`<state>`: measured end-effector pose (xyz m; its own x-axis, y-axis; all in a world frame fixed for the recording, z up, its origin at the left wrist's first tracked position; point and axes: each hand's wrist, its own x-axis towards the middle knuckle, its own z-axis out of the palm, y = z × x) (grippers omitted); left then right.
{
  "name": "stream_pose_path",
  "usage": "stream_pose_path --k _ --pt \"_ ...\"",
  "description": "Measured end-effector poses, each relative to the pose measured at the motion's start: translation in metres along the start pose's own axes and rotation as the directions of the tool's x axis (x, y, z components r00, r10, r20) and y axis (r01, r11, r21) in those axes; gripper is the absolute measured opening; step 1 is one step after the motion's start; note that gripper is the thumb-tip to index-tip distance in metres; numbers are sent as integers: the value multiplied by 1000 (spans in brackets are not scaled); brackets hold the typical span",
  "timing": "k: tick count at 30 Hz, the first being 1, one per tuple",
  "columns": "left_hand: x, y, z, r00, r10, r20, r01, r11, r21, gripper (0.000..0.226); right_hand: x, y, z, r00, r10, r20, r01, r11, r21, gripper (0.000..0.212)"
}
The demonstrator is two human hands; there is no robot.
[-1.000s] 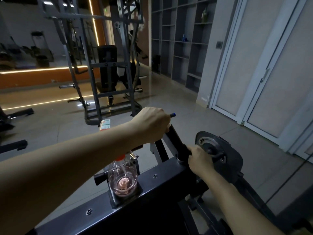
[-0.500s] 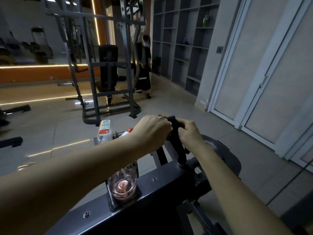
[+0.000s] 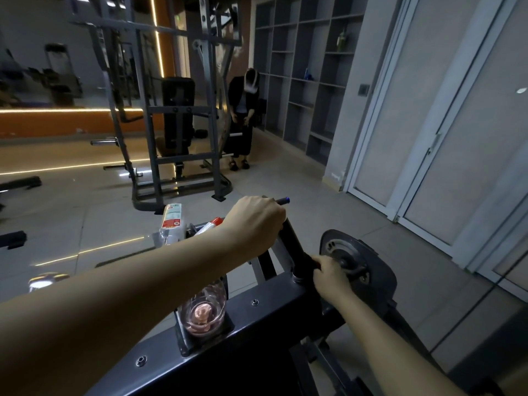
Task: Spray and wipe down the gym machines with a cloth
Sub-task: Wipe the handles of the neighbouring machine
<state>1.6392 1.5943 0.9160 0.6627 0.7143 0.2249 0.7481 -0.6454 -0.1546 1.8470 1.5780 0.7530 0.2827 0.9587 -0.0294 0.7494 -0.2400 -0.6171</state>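
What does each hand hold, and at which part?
Both grip the black handle: left hand near its top end, right hand at its base.

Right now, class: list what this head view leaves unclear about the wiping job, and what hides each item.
All head view.
Cloth: none shows; the right hand, curled round the handle base, would hide one.
Handle top: covered by the left hand.
Bottle neck: behind the left forearm.
Label text: too small, dim.
Machine base: cut by bottom edge.

black handle with blue tip, red-and-white label, pink-tinted clear bottle, grey shelving, orange wall band
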Motion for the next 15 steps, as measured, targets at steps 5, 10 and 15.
stream_pose_path --k 5,10,15 --pt "0 0 3 1000 -2 -6 2 1000 22 20 13 -45 -43 974 -11 -226 76 957 281 39" --pt "0 -2 3 1000 -9 -9 9 1000 -15 21 4 -92 -46 957 -196 -216 259 913 317 40" --pt "1 -4 8 1000 -17 -8 16 1000 -23 19 0 -69 -15 948 -169 -269 180 984 17 41"
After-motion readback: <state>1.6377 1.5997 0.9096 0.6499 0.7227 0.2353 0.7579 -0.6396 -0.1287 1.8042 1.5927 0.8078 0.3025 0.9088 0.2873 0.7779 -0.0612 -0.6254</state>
